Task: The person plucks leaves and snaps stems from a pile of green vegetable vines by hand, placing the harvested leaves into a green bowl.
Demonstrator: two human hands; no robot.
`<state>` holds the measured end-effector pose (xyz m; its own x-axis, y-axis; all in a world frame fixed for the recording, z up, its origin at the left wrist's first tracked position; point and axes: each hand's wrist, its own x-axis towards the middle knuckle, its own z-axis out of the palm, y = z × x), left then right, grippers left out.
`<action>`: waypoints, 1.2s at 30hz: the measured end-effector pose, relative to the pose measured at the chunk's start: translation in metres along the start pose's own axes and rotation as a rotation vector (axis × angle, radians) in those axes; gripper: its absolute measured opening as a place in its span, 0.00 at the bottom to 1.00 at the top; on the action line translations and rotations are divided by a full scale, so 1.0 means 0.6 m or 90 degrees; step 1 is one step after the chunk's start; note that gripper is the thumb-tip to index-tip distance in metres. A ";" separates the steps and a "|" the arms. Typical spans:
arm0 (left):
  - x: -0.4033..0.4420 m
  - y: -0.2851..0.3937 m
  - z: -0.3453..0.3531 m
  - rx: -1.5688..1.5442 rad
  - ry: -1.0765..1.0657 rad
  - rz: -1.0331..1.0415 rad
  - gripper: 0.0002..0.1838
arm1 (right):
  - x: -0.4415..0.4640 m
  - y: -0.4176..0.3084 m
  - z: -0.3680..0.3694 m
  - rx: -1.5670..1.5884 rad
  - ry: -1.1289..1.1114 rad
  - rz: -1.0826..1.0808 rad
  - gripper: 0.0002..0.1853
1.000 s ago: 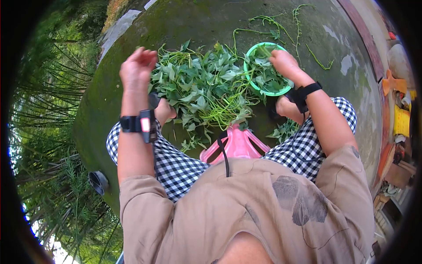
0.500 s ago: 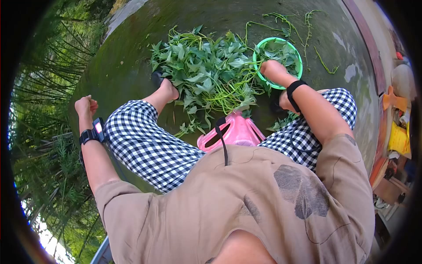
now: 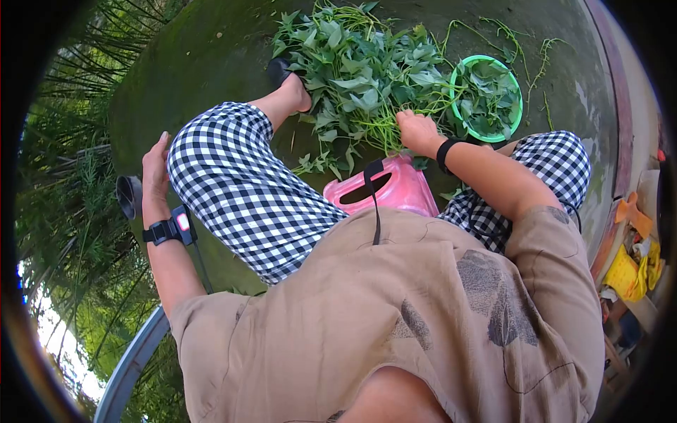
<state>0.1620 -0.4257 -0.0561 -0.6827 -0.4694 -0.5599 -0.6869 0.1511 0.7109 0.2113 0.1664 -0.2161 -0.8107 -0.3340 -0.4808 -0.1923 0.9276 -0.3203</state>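
Observation:
My left hand (image 3: 156,168) hangs out at the left, beside my knee, with its fingers stretched out and nothing seen in it. My right hand (image 3: 419,132) is at the lower right edge of a heap of leafy green vines (image 3: 367,77), its fingers closed on the stems (image 3: 381,128). Right of the heap stands a round green basket (image 3: 520,106) holding picked leaves (image 3: 490,95). Just below my right hand is a pink plastic stool (image 3: 402,183), partly hidden under my shirt.
Loose vine stems (image 3: 546,56) lie on the mossy ground beyond the basket. A dark round container (image 3: 129,197) is at the left by the bushes. Yellow bags (image 3: 624,275) and an orange object (image 3: 635,213) are at the far right. My legs are spread on both sides.
My left hand first swung out left and down from beside the heap, and its fingers have since straightened. My right hand has left the basket for the heap's stems. The view has shifted.

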 end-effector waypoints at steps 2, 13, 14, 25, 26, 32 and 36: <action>-0.024 0.012 0.011 -0.012 0.031 0.061 0.16 | 0.001 -0.003 -0.003 -0.039 -0.005 0.024 0.13; -0.004 -0.009 0.013 0.039 0.058 0.056 0.13 | -0.008 -0.046 -0.036 -0.011 0.077 -0.175 0.12; 0.021 -0.075 0.015 0.160 0.076 0.064 0.12 | -0.019 -0.043 -0.036 -0.003 0.043 -0.158 0.11; -0.065 -0.596 0.292 0.287 -0.167 -0.384 0.11 | -0.066 0.052 -0.100 0.274 -0.144 0.151 0.13; -0.069 -0.645 0.302 0.351 -0.235 -0.281 0.05 | -0.065 0.060 -0.101 0.318 -0.167 0.187 0.13; -0.095 -0.627 0.349 0.111 -0.163 -0.238 0.18 | -0.052 0.003 -0.115 0.370 -0.189 0.232 0.13; -0.003 -0.641 0.361 0.076 0.097 -0.107 0.21 | -0.058 -0.029 -0.099 0.395 -0.213 0.246 0.14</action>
<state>0.3738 -0.2947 -0.4205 -0.5166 -0.6213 -0.5891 -0.8188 0.1573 0.5521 0.2099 0.1720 -0.1455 -0.5300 -0.1313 -0.8378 0.4900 0.7589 -0.4290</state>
